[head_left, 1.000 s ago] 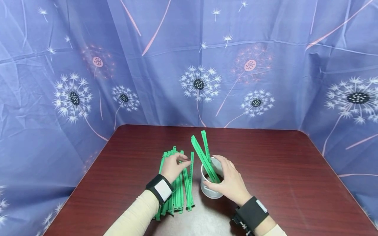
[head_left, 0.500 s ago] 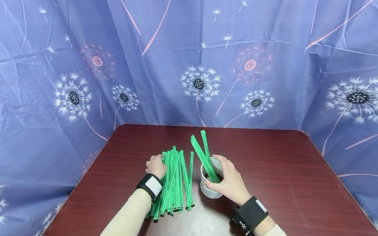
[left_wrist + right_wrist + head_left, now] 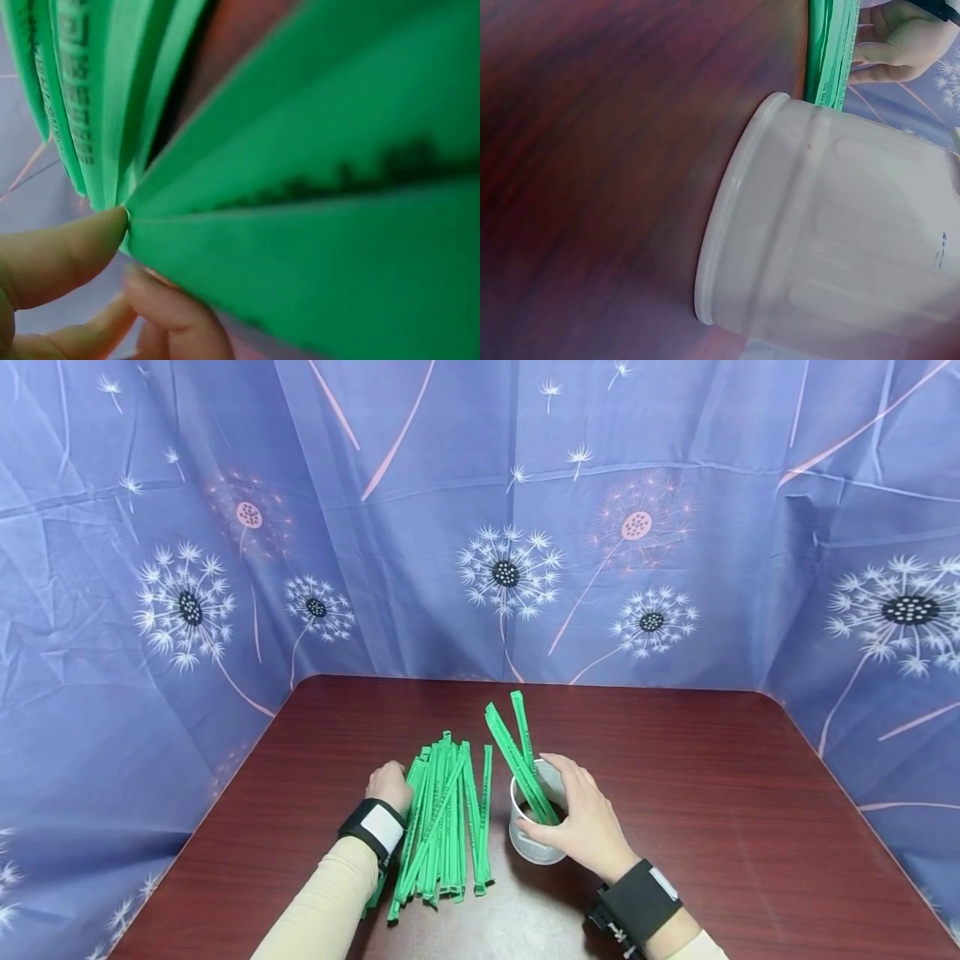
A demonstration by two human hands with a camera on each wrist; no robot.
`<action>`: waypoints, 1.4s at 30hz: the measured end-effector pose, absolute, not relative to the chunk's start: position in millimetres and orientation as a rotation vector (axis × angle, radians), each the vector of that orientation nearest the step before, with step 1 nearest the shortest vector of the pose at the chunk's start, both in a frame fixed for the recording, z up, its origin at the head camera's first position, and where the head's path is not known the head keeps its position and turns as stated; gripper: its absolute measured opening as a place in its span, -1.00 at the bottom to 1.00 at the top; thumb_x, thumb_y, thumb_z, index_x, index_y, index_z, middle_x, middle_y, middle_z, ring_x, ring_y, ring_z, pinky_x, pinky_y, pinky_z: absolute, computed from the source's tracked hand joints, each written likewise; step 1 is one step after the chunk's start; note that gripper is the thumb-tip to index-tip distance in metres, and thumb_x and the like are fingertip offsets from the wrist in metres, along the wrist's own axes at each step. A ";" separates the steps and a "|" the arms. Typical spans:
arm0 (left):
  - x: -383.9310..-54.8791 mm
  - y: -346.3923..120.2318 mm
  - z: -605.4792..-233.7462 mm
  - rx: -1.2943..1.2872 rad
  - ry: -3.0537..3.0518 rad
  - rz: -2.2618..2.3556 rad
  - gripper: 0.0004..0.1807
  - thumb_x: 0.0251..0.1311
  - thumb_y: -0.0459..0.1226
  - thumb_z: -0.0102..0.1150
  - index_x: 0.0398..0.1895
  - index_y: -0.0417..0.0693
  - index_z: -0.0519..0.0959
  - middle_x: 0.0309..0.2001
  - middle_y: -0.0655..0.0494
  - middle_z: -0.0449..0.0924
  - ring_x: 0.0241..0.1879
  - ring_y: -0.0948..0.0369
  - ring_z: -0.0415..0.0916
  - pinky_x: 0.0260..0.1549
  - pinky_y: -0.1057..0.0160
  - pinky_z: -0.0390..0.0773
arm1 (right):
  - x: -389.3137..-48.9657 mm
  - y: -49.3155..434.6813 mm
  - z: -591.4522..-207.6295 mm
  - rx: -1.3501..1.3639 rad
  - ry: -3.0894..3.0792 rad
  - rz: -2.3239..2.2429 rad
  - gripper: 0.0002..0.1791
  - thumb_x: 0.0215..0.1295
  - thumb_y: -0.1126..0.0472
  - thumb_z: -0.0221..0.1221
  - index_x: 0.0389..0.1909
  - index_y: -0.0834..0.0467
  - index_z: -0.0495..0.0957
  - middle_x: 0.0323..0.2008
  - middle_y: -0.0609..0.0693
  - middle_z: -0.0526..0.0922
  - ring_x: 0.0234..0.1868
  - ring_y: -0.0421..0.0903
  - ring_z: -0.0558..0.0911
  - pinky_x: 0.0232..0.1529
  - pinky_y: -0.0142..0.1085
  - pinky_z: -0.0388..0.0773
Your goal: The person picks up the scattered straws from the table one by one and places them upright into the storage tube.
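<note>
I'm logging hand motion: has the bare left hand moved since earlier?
Yes, the bare left hand moved leftward, toward the left edge of the dark-red wood-grain table in the head view.

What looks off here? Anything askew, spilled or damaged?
Mildly askew: in the head view, one green strip lies diagonally across the otherwise roughly lengthwise pile, left of the white cup. No spill or damage visible.
</note>
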State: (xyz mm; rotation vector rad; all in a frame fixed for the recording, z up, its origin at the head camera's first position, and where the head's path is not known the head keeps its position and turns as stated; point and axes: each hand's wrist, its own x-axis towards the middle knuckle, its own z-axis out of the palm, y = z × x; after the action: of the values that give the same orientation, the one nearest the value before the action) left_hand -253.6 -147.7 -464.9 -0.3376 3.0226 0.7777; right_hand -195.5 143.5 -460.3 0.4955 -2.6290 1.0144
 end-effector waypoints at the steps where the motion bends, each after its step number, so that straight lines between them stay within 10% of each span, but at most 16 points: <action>1: -254.0 -148.5 -465.6 -0.338 3.013 0.784 -0.66 0.16 -0.46 0.04 -0.02 -0.33 0.64 -0.02 -0.30 0.65 0.04 -0.24 0.56 0.02 -0.13 0.56 | -195.6 143.5 -460.5 0.496 -2.628 1.015 0.02 -0.12 -0.22 0.49 0.40 -0.15 0.23 0.22 -0.02 0.51 0.19 0.02 0.48 -0.03 0.10 0.54; 17: -253.7 -153.8 -465.2 -0.220 3.120 0.652 -0.77 0.16 -0.44 0.05 -0.58 -0.18 0.64 -0.27 -0.27 0.71 -0.19 -0.22 0.66 -0.23 -0.13 0.61 | -195.9 143.2 -461.3 0.490 -2.634 1.015 0.02 -0.11 -0.23 0.49 0.40 -0.15 0.23 0.22 -0.06 0.49 0.19 0.00 0.48 -0.03 0.09 0.54; 26: -253.1 -148.0 -457.8 -0.331 3.087 0.695 -0.81 0.35 -0.28 0.11 -0.07 -0.07 0.66 -0.05 -0.17 0.68 -0.10 -0.21 0.63 -0.19 -0.22 0.60 | -196.7 142.4 -458.6 0.457 -2.663 1.048 0.05 -0.10 -0.28 0.47 0.43 -0.15 0.21 0.28 0.01 0.47 0.23 0.02 0.45 0.00 0.13 0.53; 42: -242.5 -121.4 -401.1 0.119 3.381 1.207 -0.77 0.33 -0.23 0.22 -0.01 -0.11 0.60 -0.13 -0.04 0.68 -0.20 0.01 0.65 -0.30 0.01 0.60 | -203.2 141.6 -460.8 0.464 -2.656 1.029 0.04 -0.08 -0.33 0.44 0.43 -0.11 0.21 0.30 -0.03 0.45 0.25 0.03 0.45 0.01 0.14 0.54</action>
State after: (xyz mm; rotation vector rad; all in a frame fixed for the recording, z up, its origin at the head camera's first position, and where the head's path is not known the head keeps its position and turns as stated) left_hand -242.5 -121.4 -401.1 0.1192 3.3806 1.2066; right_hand -203.2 141.6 -460.8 0.4638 -2.6560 1.0286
